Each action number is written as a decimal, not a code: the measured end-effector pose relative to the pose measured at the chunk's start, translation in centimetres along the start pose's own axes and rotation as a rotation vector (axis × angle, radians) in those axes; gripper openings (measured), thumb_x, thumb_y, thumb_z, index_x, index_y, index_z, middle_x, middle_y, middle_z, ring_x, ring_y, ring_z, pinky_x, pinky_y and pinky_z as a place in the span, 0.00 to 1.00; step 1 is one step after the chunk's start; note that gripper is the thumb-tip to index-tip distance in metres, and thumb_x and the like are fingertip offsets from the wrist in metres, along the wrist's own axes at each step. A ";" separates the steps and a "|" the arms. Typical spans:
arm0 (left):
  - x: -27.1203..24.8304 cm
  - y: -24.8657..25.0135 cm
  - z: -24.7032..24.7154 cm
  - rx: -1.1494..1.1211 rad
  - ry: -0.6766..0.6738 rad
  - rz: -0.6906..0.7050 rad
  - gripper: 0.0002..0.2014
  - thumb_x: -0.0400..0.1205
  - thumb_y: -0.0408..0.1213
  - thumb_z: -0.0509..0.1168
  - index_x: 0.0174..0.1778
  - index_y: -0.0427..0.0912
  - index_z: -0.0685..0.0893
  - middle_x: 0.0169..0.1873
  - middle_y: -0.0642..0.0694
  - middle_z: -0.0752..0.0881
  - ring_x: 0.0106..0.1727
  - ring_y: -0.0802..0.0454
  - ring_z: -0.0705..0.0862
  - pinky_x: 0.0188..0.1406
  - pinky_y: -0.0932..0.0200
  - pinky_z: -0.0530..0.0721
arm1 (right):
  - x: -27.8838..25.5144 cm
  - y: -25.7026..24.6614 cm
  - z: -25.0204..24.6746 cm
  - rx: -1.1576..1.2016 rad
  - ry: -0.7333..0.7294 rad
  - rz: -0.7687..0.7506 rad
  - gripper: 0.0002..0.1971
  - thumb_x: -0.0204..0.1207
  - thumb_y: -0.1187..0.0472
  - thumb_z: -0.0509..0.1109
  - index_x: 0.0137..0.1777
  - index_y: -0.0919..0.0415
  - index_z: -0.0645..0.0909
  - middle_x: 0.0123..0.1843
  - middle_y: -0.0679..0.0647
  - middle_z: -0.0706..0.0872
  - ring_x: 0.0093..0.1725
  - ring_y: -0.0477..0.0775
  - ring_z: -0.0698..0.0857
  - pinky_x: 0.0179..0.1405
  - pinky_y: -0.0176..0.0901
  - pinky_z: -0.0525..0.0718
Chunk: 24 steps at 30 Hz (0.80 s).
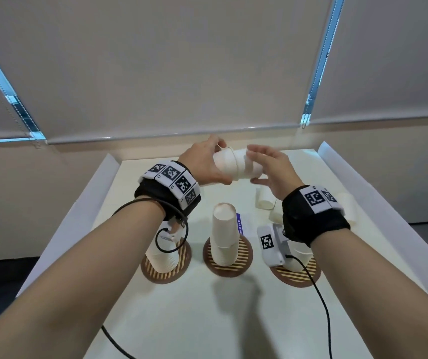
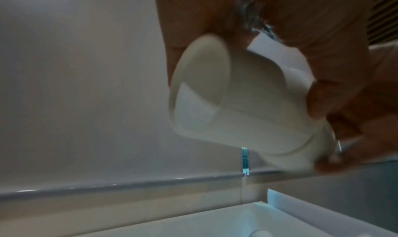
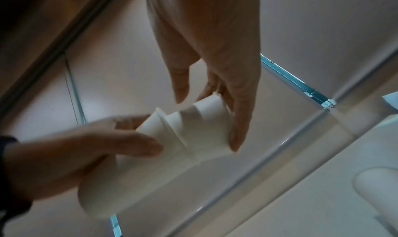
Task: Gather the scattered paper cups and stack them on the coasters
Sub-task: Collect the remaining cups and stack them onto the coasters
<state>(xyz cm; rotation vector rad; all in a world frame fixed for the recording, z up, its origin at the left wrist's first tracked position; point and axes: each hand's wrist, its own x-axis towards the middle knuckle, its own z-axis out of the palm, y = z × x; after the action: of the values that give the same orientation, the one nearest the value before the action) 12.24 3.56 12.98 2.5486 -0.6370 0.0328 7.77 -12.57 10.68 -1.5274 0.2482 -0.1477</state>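
We held the nested paper cups (image 1: 236,165) sideways above the surface (image 1: 207,320), at frame centre; our left hand (image 1: 203,164) gripped one end, our right hand (image 1: 272,172) curled its fingers (image 3: 239,130) round the other. Three coasters (image 1: 228,257) below carried stacks.

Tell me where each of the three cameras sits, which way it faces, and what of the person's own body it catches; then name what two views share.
Head: worn on the head, looking forward and down at the table, three striped coasters with cup stacks; shows both forearms, left hand, right hand.
Left wrist: looks along the palm at the held nested paper cups; shows the left hand's fingers.
Right wrist: looks along the right hand's fingers; also shows the left hand.
Shared: all three show the nested cups held between both hands.
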 end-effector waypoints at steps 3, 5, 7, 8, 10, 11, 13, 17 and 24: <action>0.1 0.5 -0.1 0.050 -0.041 0.042 0.35 0.62 0.43 0.78 0.65 0.52 0.74 0.57 0.56 0.83 0.52 0.50 0.82 0.50 0.57 0.81 | -0.2 1.3 0.6 -0.060 -0.138 0.111 0.15 0.78 0.58 0.69 0.63 0.52 0.75 0.64 0.58 0.79 0.48 0.57 0.82 0.40 0.49 0.84; 0.1 0.8 -0.1 0.058 -0.074 0.052 0.33 0.63 0.43 0.77 0.65 0.54 0.74 0.55 0.58 0.82 0.50 0.52 0.81 0.47 0.59 0.80 | -0.3 2.0 1.0 0.051 -0.188 0.186 0.14 0.80 0.59 0.66 0.65 0.53 0.73 0.64 0.59 0.79 0.47 0.60 0.83 0.44 0.55 0.86; 0.1 0.8 0.1 0.046 -0.083 0.060 0.32 0.64 0.44 0.76 0.64 0.55 0.74 0.54 0.60 0.81 0.47 0.53 0.80 0.46 0.59 0.79 | -0.3 2.4 1.3 0.203 -0.230 0.265 0.11 0.82 0.56 0.62 0.62 0.54 0.76 0.56 0.59 0.82 0.45 0.60 0.83 0.48 0.57 0.85; 0.1 0.9 0.2 0.040 -0.074 0.073 0.31 0.65 0.44 0.76 0.64 0.55 0.74 0.54 0.60 0.81 0.48 0.53 0.81 0.47 0.59 0.80 | -0.4 2.5 1.5 0.246 -0.262 0.293 0.11 0.82 0.52 0.61 0.58 0.54 0.78 0.51 0.58 0.84 0.44 0.59 0.84 0.48 0.56 0.85; 0.0 1.1 0.4 -0.022 -0.027 0.121 0.26 0.65 0.47 0.72 0.60 0.53 0.78 0.53 0.59 0.82 0.49 0.52 0.83 0.50 0.57 0.83 | -0.5 2.5 1.8 0.268 -0.302 0.310 0.15 0.82 0.46 0.60 0.52 0.56 0.80 0.45 0.56 0.86 0.44 0.57 0.85 0.48 0.54 0.85; 0.0 1.3 0.4 -0.078 0.015 0.145 0.24 0.64 0.47 0.70 0.58 0.51 0.80 0.51 0.58 0.83 0.48 0.51 0.84 0.50 0.56 0.84 | -0.6 2.4 1.9 0.277 -0.285 0.307 0.14 0.82 0.47 0.61 0.51 0.57 0.80 0.44 0.56 0.86 0.45 0.56 0.85 0.48 0.55 0.86; -0.1 1.4 0.5 -0.187 0.141 0.163 0.21 0.64 0.47 0.66 0.52 0.48 0.83 0.48 0.55 0.83 0.46 0.52 0.83 0.50 0.57 0.83 | -0.6 2.3 2.0 0.338 -0.209 0.320 0.11 0.82 0.53 0.62 0.52 0.61 0.79 0.48 0.59 0.84 0.48 0.60 0.84 0.45 0.57 0.88; -0.4 0.9 0.7 -0.323 0.275 0.041 0.23 0.63 0.50 0.67 0.53 0.44 0.83 0.49 0.50 0.83 0.50 0.52 0.80 0.53 0.59 0.80 | -0.5 2.5 1.7 0.526 -0.075 0.391 0.10 0.86 0.61 0.55 0.53 0.68 0.74 0.58 0.68 0.78 0.57 0.72 0.80 0.32 0.63 0.87; -1.3 1.0 2.8 0.021 0.165 -0.047 0.21 0.70 0.52 0.70 0.58 0.54 0.80 0.55 0.51 0.81 0.57 0.49 0.80 0.48 0.59 0.73 | -0.7 4.6 2.5 -0.089 -0.063 0.468 0.12 0.80 0.71 0.54 0.36 0.65 0.73 0.35 0.58 0.77 0.36 0.54 0.79 0.29 0.44 0.82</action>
<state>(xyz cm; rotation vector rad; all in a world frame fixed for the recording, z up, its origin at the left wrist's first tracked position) 10.38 1.98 10.88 2.5467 -0.5157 0.2323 7.44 -9.77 6.26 -1.5192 0.5589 0.2845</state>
